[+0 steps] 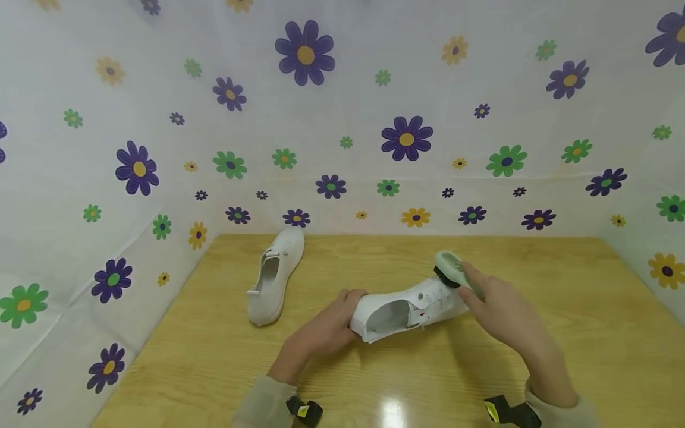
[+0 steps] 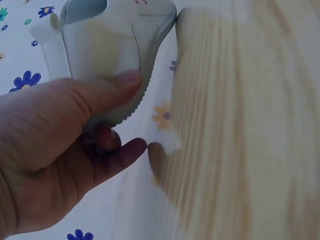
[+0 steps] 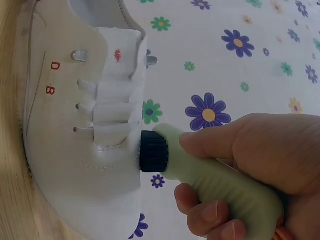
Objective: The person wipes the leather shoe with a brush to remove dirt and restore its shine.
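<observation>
My left hand (image 1: 334, 324) grips a white shoe (image 1: 441, 306) by its heel, thumb on the side and fingers under the sole, as the left wrist view shows. The shoe is tilted, its opening turned toward me and its toe pointing right. In my right hand (image 1: 500, 309) is a pale green brush (image 3: 220, 185) with dark bristles (image 3: 154, 151). Thumb and fingers wrap the brush handle. Its bristles touch the shoe's upper near the toe, just past the laces. Red letters (image 3: 53, 77) mark the shoe's side.
A second white shoe (image 1: 275, 276) lies on the wooden table (image 1: 203, 368) at the left, toe toward the back. Flower-patterned white sheeting (image 1: 353, 107) rises behind the table and along both sides.
</observation>
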`<state>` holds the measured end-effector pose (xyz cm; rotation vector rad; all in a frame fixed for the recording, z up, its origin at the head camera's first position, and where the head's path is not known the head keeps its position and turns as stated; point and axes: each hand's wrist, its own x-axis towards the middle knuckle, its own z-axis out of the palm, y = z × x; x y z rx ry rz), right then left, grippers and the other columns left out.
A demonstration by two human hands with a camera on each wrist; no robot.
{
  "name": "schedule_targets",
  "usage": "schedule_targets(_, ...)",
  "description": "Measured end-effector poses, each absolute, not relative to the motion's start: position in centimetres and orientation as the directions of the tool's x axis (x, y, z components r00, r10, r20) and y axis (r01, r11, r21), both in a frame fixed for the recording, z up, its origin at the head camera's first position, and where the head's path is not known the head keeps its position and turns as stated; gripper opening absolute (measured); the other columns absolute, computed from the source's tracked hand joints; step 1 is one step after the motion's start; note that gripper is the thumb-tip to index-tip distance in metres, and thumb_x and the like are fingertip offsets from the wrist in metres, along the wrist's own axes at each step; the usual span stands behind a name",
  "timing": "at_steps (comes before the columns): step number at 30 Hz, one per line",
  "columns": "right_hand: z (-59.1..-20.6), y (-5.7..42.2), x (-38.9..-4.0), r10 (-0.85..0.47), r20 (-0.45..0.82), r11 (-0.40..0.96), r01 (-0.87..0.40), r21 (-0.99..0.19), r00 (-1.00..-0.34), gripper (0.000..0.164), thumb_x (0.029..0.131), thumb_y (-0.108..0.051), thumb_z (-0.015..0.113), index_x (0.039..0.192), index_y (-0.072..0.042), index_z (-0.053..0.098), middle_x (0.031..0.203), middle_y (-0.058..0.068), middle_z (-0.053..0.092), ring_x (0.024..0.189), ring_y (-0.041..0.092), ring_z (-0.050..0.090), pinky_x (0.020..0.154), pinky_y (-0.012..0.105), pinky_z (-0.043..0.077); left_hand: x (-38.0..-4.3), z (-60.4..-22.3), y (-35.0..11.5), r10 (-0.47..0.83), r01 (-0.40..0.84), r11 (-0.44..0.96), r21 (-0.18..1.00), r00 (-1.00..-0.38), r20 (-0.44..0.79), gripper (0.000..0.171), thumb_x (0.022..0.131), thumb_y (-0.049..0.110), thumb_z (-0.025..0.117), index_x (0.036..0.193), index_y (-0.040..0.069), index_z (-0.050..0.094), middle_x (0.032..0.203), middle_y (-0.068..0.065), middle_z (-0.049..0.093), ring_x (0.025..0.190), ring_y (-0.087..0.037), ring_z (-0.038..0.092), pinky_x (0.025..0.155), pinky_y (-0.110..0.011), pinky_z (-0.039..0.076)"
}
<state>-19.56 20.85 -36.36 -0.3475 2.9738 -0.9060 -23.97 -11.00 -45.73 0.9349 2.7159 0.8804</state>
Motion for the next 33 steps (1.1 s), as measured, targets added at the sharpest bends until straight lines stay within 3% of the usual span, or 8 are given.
schedule_targets(2,-36.29,21.27,-19.63,-0.201,0.056,0.814,-0.198,-0.546,-0.978,0.057,0.105,-0.025,0.049,0.153,0.0,0.032,0.097,0.02,0.064,0.064,0.02,0.048,0.059,0.036,0.04,-24.11,-45.66,-10.52,0.586,0.534,0.66,0.528,-0.806,0.084,0.064,0.089,0.01,0.075,0.141,0.009,0.037,0.123,-0.01,0.047,0.107,-0.021,0.053,0.095,-0.041,0.048)
schedule_targets(6,-36.36,21.59,-19.55,-0.185,0.028,0.829,-0.172,-0.533,-0.982,0.058,0.105,-0.028,0.049,0.154,-0.002,0.032,0.097,0.02,0.065,0.06,0.018,0.045,0.055,0.035,0.038,-24.04,-45.78,-10.05,0.562,0.527,0.723,0.446,-0.825,0.064,0.066,0.087,0.007,0.076,0.14,0.008,0.037,0.119,-0.012,0.048,0.1,-0.022,0.056,0.088,-0.039,0.051)
schedule_targets(8,-36.44,21.62,-19.46,-0.186,0.026,0.828,-0.171,-0.534,-0.982,0.058,0.105,-0.028,0.049,0.153,-0.002,0.032,0.115,0.025,0.064,0.064,0.018,0.047,0.058,0.035,0.039,-23.93,-45.94,-9.95,0.566,0.525,0.729,0.44,-0.823,0.045,0.066,0.087,0.006,0.075,0.141,0.007,0.036,0.122,-0.013,0.048,0.103,-0.023,0.057,0.089,-0.04,0.051)
schedule_targets(10,-36.47,21.62,-19.4,-0.192,0.033,0.831,-0.18,-0.526,-0.981,0.058,0.104,-0.028,0.051,0.152,-0.001,0.034,0.131,0.028,0.058,0.074,0.021,0.052,0.064,0.037,0.042,-23.92,-46.14,-9.9,0.583,0.53,0.712,0.461,-0.812,0.033,0.065,0.088,0.003,0.072,0.141,0.005,0.035,0.126,-0.015,0.048,0.109,-0.024,0.055,0.095,-0.041,0.048)
schedule_targets(12,-36.4,21.65,-19.37,-0.2,0.042,0.83,-0.192,-0.524,-0.979,0.058,0.103,-0.028,0.052,0.152,-0.001,0.036,0.133,0.029,0.057,0.08,0.023,0.055,0.067,0.039,0.044,-23.98,-46.24,-9.97,0.602,0.534,0.68,0.503,-0.798,0.033,0.065,0.089,-0.003,0.068,0.142,0.003,0.032,0.131,-0.016,0.048,0.116,-0.024,0.053,0.101,-0.041,0.045)
schedule_targets(18,-35.93,21.69,-19.47,-0.218,0.042,0.831,-0.208,-0.517,-0.975,0.058,0.103,-0.028,0.054,0.151,-0.003,0.037,0.111,0.022,0.066,0.076,0.021,0.053,0.066,0.037,0.041,-24.26,-46.17,-10.58,0.637,0.507,0.609,0.61,-0.771,0.005,0.066,0.09,-0.011,0.056,0.146,0.005,0.025,0.137,-0.011,0.05,0.125,-0.019,0.05,0.11,-0.04,0.038)
schedule_targets(22,-35.88,21.58,-19.39,-0.219,0.036,0.833,-0.207,-0.513,-0.975,0.058,0.103,-0.029,0.053,0.152,-0.004,0.036,0.119,0.025,0.065,0.077,0.021,0.053,0.068,0.037,0.041,-24.19,-46.0,-10.78,0.643,0.486,0.598,0.637,-0.766,-0.019,0.066,0.091,-0.014,0.049,0.148,0.005,0.023,0.14,-0.012,0.049,0.129,-0.019,0.048,0.112,-0.041,0.034)
schedule_targets(33,-35.65,21.49,-19.13,-0.232,0.015,0.836,-0.207,-0.509,-0.973,0.059,0.103,-0.032,0.053,0.153,-0.005,0.036,0.116,0.023,0.065,0.08,0.022,0.054,0.065,0.037,0.043,-23.99,-45.79,-10.72,0.642,0.457,0.581,0.674,-0.766,-0.035,0.063,0.091,-0.014,0.044,0.148,0.003,0.023,0.141,-0.013,0.048,0.131,-0.019,0.045,0.113,-0.042,0.033)
